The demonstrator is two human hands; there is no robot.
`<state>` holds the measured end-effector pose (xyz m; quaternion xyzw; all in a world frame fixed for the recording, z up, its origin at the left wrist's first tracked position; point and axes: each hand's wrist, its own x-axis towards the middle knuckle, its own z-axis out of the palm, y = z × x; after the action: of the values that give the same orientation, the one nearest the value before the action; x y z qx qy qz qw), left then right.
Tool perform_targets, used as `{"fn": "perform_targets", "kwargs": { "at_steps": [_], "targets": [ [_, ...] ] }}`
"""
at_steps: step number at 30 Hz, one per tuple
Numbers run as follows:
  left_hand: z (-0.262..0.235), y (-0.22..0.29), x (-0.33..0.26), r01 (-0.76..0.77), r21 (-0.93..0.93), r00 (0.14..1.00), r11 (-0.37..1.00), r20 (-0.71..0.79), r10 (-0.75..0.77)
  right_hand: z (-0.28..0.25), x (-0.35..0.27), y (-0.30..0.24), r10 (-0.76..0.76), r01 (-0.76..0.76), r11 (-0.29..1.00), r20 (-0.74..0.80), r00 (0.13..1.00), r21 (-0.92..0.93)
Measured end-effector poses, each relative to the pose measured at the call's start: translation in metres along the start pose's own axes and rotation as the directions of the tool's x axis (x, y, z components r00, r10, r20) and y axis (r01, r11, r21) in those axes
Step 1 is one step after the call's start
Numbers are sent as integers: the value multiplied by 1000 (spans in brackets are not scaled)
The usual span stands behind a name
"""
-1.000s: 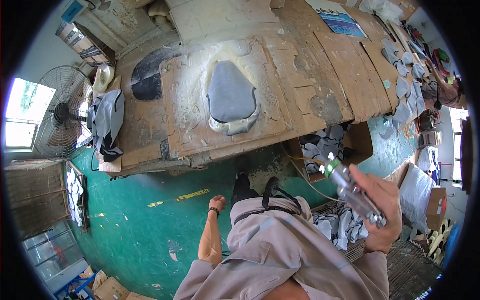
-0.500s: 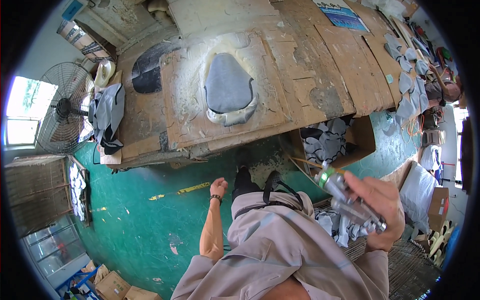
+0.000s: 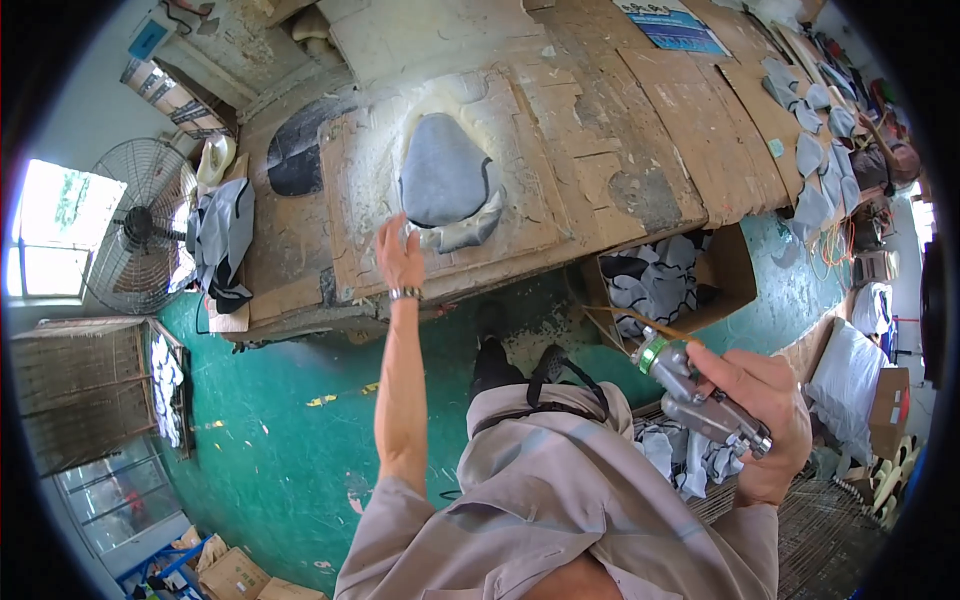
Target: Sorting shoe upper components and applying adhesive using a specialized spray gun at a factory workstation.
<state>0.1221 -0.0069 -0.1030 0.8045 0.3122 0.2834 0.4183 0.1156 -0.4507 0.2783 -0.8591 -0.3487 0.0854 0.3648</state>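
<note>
On the cardboard-covered bench lies a grey, seat-shaped piece of fabric point(image 3: 440, 172) with black edging, its near flap point(image 3: 470, 230) turned out. My left hand point(image 3: 400, 255) reaches over the bench to its lower left corner. The fingers are stretched out and somewhat apart, the tips at or just beside the edge; I cannot tell if they touch. A metal spray gun point(image 3: 690, 388) with a green ring and a thin hose is in my right hand point(image 3: 765, 400), held away from the bench at my right side. My fingers wrap round its handle.
Pale residue surrounds the piece on the cardboard point(image 3: 560, 190). Beneath the bench edge stands a carton point(image 3: 735, 275) of grey and black fabric pieces point(image 3: 655, 280). A large fan point(image 3: 140, 230) and more fabric point(image 3: 225, 235) are at left. Grey pieces point(image 3: 812, 155) lie at the far right end.
My left hand has risen from beside my body over the green floor, forward to the grey fabric piece. The spray gun stays in my right hand, nearly in place.
</note>
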Motion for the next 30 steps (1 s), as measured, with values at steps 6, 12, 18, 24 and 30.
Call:
{"fn": "perform_targets", "kwargs": {
  "at_steps": [6,12,18,24,30],
  "targets": [
    [-3,-7,48,-420,400,907,815,164,388,-21,-31,16,30,-31,999,17,999,41],
    [2,-2,76,-422,419,907,804,189,377,-30,-47,23,96,-96,995,28,995,14],
    [20,39,121,-332,423,891,843,433,133,-38,-32,33,-94,96,995,133,987,-9],
    [14,77,153,-387,398,778,832,625,62,-44,7,46,8,-13,999,83,997,50],
    [36,221,235,-580,418,787,699,510,348,-41,40,61,186,-194,962,62,981,194]
  ]
}}
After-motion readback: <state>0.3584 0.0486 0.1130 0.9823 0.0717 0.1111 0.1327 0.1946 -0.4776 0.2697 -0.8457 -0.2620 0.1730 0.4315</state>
